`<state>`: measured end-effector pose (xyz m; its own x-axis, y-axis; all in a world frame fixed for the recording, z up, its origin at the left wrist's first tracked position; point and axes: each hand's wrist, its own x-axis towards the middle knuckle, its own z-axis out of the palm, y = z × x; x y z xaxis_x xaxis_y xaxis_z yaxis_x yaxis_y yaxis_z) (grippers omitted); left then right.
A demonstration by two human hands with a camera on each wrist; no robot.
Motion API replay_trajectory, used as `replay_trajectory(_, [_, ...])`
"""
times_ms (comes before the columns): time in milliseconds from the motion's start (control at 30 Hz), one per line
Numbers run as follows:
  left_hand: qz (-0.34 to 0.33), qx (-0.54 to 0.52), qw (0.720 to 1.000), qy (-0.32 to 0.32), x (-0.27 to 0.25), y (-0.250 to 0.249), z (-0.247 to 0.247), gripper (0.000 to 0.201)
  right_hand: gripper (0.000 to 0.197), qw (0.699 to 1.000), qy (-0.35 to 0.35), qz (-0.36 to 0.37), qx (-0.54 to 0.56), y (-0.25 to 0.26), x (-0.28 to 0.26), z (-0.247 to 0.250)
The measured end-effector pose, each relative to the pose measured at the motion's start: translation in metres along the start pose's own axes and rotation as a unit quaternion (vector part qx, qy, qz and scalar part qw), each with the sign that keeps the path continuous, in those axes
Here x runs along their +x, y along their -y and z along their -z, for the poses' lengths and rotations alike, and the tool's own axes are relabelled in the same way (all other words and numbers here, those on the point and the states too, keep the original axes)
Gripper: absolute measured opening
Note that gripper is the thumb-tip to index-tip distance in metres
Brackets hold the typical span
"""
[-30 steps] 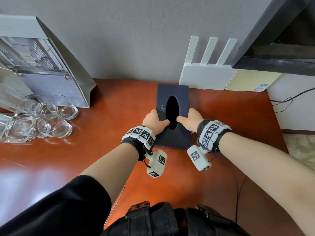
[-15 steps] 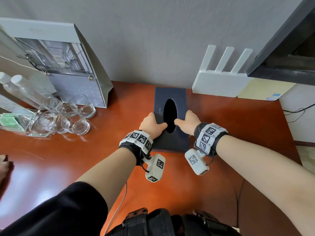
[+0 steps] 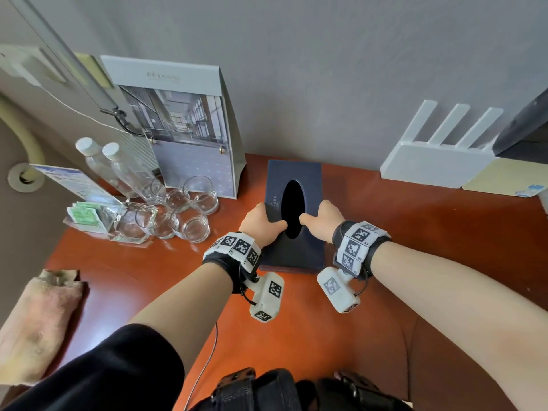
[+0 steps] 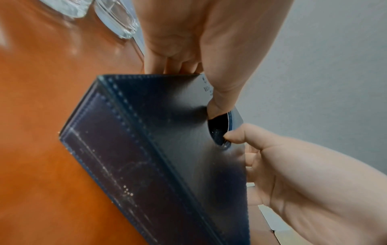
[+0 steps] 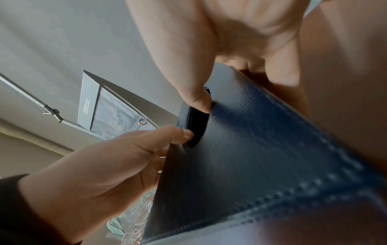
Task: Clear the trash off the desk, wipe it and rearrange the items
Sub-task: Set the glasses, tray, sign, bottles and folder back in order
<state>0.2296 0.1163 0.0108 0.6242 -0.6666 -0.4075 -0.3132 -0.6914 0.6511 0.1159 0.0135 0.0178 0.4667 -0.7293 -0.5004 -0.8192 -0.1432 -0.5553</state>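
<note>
Tissue box — dark blue, centre of the orange desk, long axis running from me to the wall | my left hand grips its left side, my right hand its right, thumbs at the oval slot | both equally near — glasses just left.

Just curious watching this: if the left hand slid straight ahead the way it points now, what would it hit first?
Probably nothing before the grey wall. The left hand grips the tissue box and points along its side toward the wall; the glasses sit off to its left.
</note>
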Motion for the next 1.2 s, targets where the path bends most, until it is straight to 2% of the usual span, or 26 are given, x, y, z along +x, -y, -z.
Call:
replay_trajectory(167, [0.002, -0.008, 1.000, 0.007, 0.019, 0.016, 0.023, 0.045, 0.033, 1.000, 0.001, -0.008, 0.010, 0.026, 0.010, -0.017])
replay_trajectory(267, [0.002, -0.013, 1.000, 0.017, 0.031, 0.025, 0.033, 0.045, 0.041, 1.000, 0.001, -0.017, 0.012, 0.038, 0.017, -0.026])
replay_trajectory(533, [0.001, -0.019, 0.999, 0.037, 0.050, 0.039, 0.045, 0.044, 0.048, 0.999, -0.003, -0.035, 0.012, 0.054, 0.032, -0.042])
replay_trajectory(900, [-0.008, -0.013, 1.000, 0.022, 0.064, 0.041, 0.051, 0.041, 0.038, 0.999, -0.006, -0.038, 0.013, 0.063, 0.048, -0.048])
replay_trajectory(1000, [-0.013, -0.009, 1.000, 0.008, 0.065, 0.044, 0.052, 0.045, 0.034, 0.999, -0.008, -0.037, 0.011, 0.066, 0.051, -0.049])
replay_trajectory(1200, [-0.016, -0.030, 0.999, 0.013, 0.065, 0.048, 0.052, 0.058, 0.047, 1.000, -0.008, -0.029, 0.007, 0.061, 0.048, -0.048])
